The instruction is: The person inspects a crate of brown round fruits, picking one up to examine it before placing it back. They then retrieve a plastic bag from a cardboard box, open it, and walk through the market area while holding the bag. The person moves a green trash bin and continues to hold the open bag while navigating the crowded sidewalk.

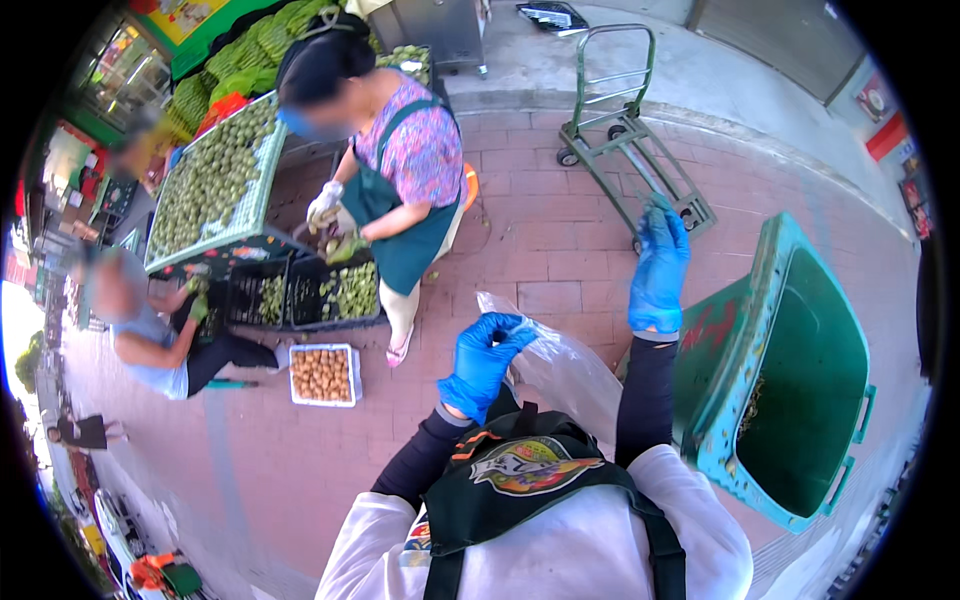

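Gloves of blue colour are covering both hands of the person: the left hand (487, 355) is pinching closed on the edge of a clear plastic bag (560, 365), which is hanging between the two forearms in front of the chest, and the right hand (660, 265) is rising higher with the fingers stretched out, gripping nothing. A green wheeled bin (800, 400) is leaning tilted just to the right of the right arm, and a green hand trolley (630, 130) is standing farther away on the red brick pavement (540, 230). At the far left another person in a green apron (400, 220) is bending over black crates of green fruit (310, 295), and a white crate of brown fruit (321, 375) is lying near them.
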The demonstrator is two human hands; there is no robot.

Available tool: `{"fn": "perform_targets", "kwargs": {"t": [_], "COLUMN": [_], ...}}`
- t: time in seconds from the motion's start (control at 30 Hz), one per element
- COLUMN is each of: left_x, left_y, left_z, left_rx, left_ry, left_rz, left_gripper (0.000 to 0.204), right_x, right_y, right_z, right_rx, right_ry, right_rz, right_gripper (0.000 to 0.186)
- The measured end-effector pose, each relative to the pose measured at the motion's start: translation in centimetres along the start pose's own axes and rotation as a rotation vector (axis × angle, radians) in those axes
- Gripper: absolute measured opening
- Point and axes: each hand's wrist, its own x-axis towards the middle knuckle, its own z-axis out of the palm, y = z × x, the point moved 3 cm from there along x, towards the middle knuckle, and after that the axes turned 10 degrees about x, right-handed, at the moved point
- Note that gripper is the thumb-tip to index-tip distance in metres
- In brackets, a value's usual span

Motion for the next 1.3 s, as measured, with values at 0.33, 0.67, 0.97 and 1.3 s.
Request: {"fn": "perform_targets", "kwargs": {"t": [0.33,0.67,0.97,1.3], "left_x": [22.0,53.0,70.4,95.4], "left_y": [1.0,3.4,8.3,-0.9], "left_z": [0.7,-0.8,-8.2,-12.6], "left_rx": [-0.136,-0.037,0.084,0.154], "left_ry": [-0.210,0.291,0.826,0.834], "left_rz": [-0.163,0.022,-0.035,-0.243], "left_gripper": [0.011,0.007,0.005,0.008], "right_x": [23.5,57.1,81.4,95.5], "right_y": [6.6,15.7,38.7,46.9], "right_z": [-9.8,-14.4,-7.2,-1.2], "right_rx": [-0.307,-0.474,-0.052,0.247], "right_ry": [0.237,0.225,0.323,0.364], "right_rz": [0.145,0.355,0.596,0.499], "right_gripper": [0.024,0.045,0.049,0.038]}}
